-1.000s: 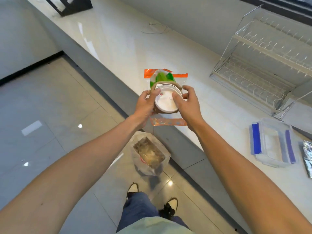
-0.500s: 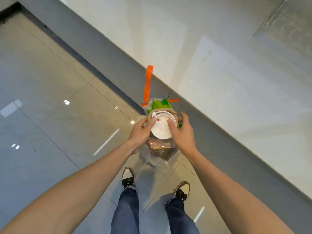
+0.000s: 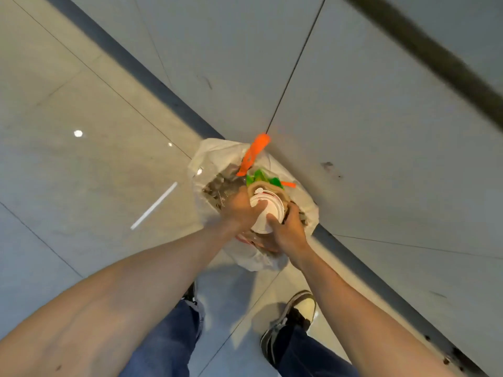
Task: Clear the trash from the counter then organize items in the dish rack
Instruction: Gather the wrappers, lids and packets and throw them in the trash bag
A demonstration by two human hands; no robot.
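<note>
Over the mouth of the white trash bag point(image 3: 217, 156) on the floor, your left hand point(image 3: 239, 210) and right hand point(image 3: 288, 235) clamp together on a cup with a white lid point(image 3: 265, 210). Your fingers cover most of the cup's body, so only the lid and a brown rim show. Behind it, a green-and-orange wrapper point(image 3: 254, 155) sticks up, its lower part hidden. Bag contents are dark and indistinct. Your shoes point(image 3: 296, 311) are partly cut off by jeans point(image 3: 168, 344).
</note>
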